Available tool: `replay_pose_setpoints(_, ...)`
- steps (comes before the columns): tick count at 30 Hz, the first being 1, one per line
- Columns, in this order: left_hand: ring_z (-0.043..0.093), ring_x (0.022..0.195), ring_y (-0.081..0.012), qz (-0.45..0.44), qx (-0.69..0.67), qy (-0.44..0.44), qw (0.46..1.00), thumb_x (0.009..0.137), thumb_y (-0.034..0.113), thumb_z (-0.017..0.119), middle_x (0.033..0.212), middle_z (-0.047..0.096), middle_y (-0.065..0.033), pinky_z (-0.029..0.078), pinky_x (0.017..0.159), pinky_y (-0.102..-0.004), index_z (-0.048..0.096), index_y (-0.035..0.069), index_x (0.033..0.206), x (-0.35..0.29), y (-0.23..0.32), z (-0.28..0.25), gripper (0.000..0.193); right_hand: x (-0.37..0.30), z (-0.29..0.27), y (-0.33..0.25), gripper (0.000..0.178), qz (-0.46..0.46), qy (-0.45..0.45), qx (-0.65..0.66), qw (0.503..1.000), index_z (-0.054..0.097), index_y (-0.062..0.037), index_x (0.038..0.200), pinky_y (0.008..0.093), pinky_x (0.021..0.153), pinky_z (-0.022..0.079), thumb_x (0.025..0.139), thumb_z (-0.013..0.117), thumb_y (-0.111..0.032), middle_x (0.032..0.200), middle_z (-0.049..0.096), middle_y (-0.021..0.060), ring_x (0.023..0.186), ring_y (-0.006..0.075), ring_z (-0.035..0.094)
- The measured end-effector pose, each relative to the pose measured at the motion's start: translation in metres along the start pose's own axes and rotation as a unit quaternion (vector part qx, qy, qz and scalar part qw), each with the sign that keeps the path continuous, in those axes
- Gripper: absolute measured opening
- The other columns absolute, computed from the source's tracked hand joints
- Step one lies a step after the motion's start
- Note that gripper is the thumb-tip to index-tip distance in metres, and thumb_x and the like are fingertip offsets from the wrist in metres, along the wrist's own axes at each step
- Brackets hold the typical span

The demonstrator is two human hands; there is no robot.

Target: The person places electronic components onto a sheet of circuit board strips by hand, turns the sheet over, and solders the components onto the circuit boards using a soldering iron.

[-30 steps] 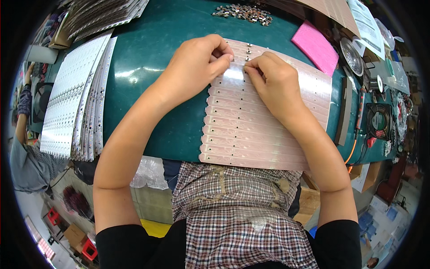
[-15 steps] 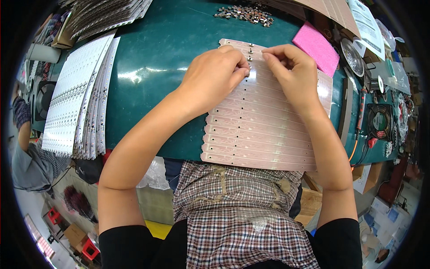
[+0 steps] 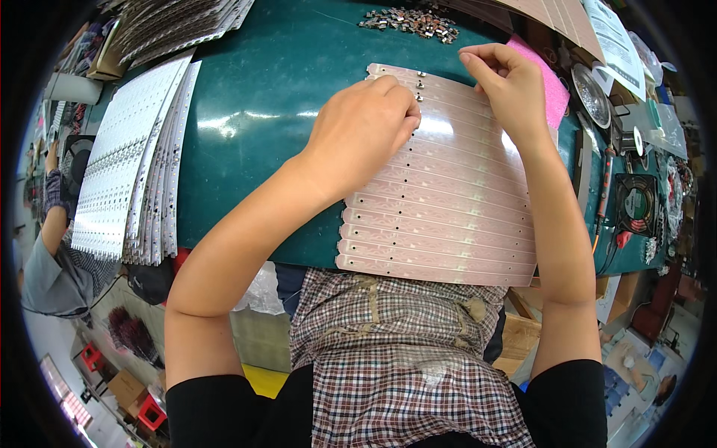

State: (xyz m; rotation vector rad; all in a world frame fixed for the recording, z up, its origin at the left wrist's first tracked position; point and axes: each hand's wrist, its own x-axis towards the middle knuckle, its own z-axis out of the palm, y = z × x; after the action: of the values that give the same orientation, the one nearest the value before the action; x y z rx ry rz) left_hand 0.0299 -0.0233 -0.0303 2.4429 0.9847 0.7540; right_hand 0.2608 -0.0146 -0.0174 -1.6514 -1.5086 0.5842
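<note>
A pale pink board [image 3: 448, 216], scored into long strips with a small dark hole at each left end, lies before me on the table. Several small metal parts [image 3: 420, 86] sit along its far strips. Over the board's far left part, my left hand [image 3: 362, 127] is closed, fingertips down beside those parts; what they pinch is hidden. My right hand [image 3: 514, 86] is raised past the board's far edge, thumb and forefinger pressed together; anything between them is too small to name. The loose pile of small metal parts [image 3: 411, 24] lies just beyond it, to the left.
White circuit-board panels [image 3: 127, 157] stand stacked on the green table [image 3: 246, 149] at left, more panels [image 3: 183, 26] behind. A pink foam sheet [image 3: 549, 86] lies partly behind my right hand. Rightward are a soldering iron [image 3: 603, 183], a solder spool [image 3: 631, 140] and a small fan [image 3: 636, 203].
My right hand has moved away from the board's metal parts, up and to the right, toward the loose pile. My left hand has barely shifted, its fingers still curled at the same row.
</note>
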Motion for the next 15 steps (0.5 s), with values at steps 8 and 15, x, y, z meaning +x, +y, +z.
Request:
replay_pose_setpoints(8, 0.063, 0.078, -0.0264, 0.125, 0.120, 0.060, 0.983, 0.080, 0.009, 0.075, 0.084, 0.062, -0.0057, 0.053, 0.068, -0.0378, 0.065, 0.007, 0.086, -0.004, -0.003, 0.008, 0.012, 0.036, 0.008, 0.020, 0.021, -0.094, 0.006, -0.124, 0.988, 0.076, -0.0025, 0.099, 0.0311, 0.070, 0.053, 0.087, 0.074, -0.019, 0.085, 0.074, 0.0085, 0.073, 0.0174, 0.067)
replay_pose_setpoints(15, 0.064, 0.076, -0.0252, 0.079, 0.017, 0.067, 0.995, 0.082, 0.010, 0.076, 0.084, 0.064, -0.0062, 0.052, 0.067, -0.0353, 0.067, 0.006, 0.086, -0.004, -0.004, 0.000, 0.010, 0.057, 0.028, 0.024, 0.022, -0.118, 0.002, -0.253, 0.960, 0.076, -0.0047, 0.092, 0.0380, 0.072, 0.054, 0.084, 0.076, -0.025, 0.084, 0.074, 0.0100, 0.076, 0.0265, 0.071)
